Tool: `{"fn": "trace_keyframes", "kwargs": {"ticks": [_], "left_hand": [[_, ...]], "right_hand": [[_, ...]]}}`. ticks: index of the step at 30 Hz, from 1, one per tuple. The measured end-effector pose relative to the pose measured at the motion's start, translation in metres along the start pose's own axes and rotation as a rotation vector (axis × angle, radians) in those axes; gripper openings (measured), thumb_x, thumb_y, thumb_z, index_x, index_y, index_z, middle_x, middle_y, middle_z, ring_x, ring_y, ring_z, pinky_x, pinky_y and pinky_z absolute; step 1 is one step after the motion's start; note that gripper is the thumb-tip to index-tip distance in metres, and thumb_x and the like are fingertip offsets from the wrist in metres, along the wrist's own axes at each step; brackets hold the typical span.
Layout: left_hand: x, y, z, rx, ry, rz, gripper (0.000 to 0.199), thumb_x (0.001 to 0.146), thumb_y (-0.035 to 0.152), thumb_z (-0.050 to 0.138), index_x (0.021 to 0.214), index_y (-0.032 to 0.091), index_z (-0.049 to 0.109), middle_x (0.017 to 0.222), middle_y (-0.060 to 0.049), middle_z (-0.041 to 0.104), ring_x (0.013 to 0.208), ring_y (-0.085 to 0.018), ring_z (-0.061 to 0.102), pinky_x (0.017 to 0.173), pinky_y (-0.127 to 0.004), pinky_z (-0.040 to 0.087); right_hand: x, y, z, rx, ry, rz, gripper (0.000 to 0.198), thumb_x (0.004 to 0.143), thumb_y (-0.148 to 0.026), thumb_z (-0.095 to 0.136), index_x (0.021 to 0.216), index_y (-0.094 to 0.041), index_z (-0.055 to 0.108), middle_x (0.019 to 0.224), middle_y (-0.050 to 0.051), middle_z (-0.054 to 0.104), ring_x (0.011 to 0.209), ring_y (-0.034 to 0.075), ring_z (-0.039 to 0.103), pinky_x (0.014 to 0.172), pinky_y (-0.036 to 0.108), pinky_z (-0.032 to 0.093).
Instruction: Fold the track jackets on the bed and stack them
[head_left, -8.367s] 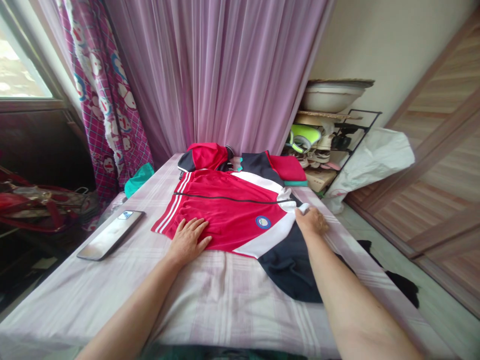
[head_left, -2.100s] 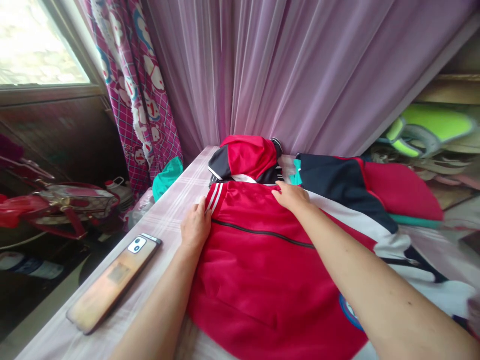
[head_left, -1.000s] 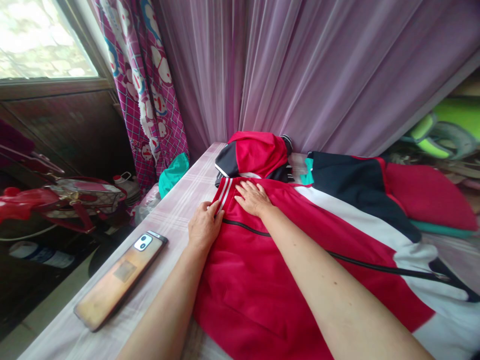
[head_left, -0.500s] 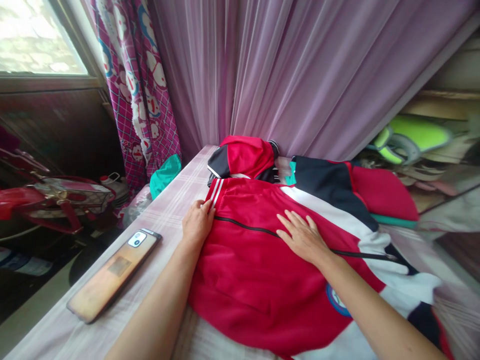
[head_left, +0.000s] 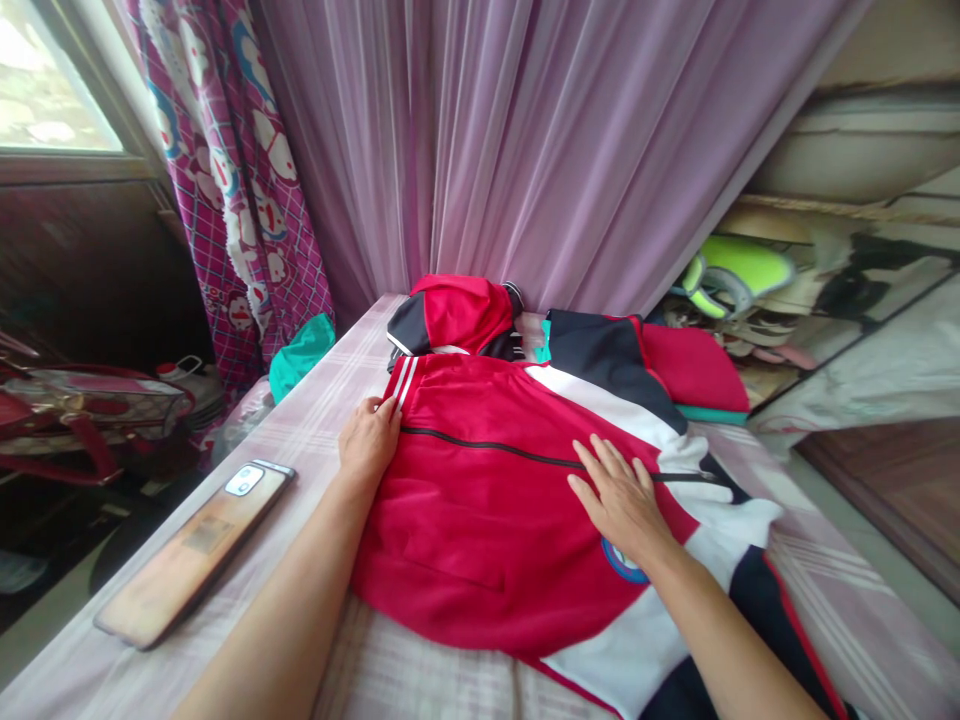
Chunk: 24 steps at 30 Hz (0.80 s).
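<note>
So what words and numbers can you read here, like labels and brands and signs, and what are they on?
None that I can read for sure.
Round badge on the track jacket: too blurred, and partly hidden by the right hand.
Cartoon-print curtain: maybe some tiny letters low down, too blurred to read.
Smartphone: a square patch on its back, no readable writing.

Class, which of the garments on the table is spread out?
The jacket, its long black zip showing and the left hand at its striped hem. Behind it, the bundle is heaped up and the pile is folded.
</note>
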<state>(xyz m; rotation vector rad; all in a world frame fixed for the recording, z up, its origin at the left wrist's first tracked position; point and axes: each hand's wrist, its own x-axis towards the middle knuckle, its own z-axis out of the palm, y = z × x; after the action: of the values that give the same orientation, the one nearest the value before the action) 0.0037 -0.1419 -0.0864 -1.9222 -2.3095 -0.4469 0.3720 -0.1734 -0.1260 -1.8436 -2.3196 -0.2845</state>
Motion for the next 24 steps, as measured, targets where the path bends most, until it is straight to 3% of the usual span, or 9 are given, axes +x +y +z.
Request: {"fn": "trace_keyframes", "kwargs": {"ticks": [3,9,14,17,21,24], "left_hand": [[0.001,0.000,0.000,0.009,0.001,0.007,0.040,0.100,0.037,0.035,0.124,0.025,0.064,0.129,-0.009,0.063,0.106,-0.022,0.065,0.092,-0.033,0.050],[0.001,0.000,-0.001,0.027,-0.030,-0.002,0.044,0.100,0.038,0.034,0.127,0.023,0.064,0.141,-0.012,0.056,0.117,-0.029,0.062,0.096,-0.043,0.049],[0.003,0.007,-0.011,0.060,0.001,0.023,0.040,0.098,0.036,0.040,0.127,0.024,0.065,0.145,-0.013,0.054,0.123,-0.031,0.059,0.104,-0.050,0.043],[-0.002,0.030,-0.014,-0.015,-0.010,0.189,0.040,0.098,0.038,0.043,0.129,0.024,0.065,0.142,-0.010,0.058,0.126,-0.028,0.057,0.111,-0.049,0.038],[-0.025,0.069,0.000,-0.101,-0.186,0.535,0.046,0.097,0.046,0.046,0.137,0.028,0.058,0.145,-0.008,0.056,0.136,-0.026,0.048,0.117,-0.051,0.030],[-0.040,0.081,0.014,-0.070,-0.229,0.597,0.055,0.095,0.051,0.048,0.147,0.030,0.046,0.154,-0.009,0.045,0.145,-0.029,0.036,0.119,-0.056,0.022]], "right_hand": [[-0.001,0.000,-0.001,0.022,-0.027,-0.094,0.054,0.098,-0.043,0.033,0.149,-0.030,0.045,0.157,0.009,0.041,0.143,0.029,0.037,0.114,0.057,0.029],[-0.003,-0.002,-0.005,0.021,-0.054,-0.003,0.057,0.098,-0.045,0.035,0.149,-0.023,0.045,0.157,0.014,0.039,0.143,0.030,0.037,0.115,0.057,0.027],[-0.006,-0.017,-0.011,0.100,-0.093,-0.218,0.056,0.099,-0.047,0.035,0.151,-0.027,0.042,0.160,0.011,0.034,0.147,0.027,0.030,0.117,0.056,0.024],[-0.003,-0.019,-0.012,0.124,-0.143,-0.206,0.057,0.099,-0.047,0.036,0.151,-0.026,0.041,0.160,0.012,0.034,0.147,0.028,0.030,0.117,0.057,0.023],[0.000,-0.017,-0.018,0.143,-0.175,-0.164,0.058,0.099,-0.047,0.037,0.152,-0.023,0.040,0.161,0.013,0.030,0.149,0.028,0.026,0.118,0.058,0.021],[-0.003,-0.024,-0.026,0.173,-0.145,-0.166,0.058,0.100,-0.046,0.038,0.153,-0.022,0.038,0.162,0.014,0.028,0.149,0.029,0.025,0.118,0.058,0.019]]}}
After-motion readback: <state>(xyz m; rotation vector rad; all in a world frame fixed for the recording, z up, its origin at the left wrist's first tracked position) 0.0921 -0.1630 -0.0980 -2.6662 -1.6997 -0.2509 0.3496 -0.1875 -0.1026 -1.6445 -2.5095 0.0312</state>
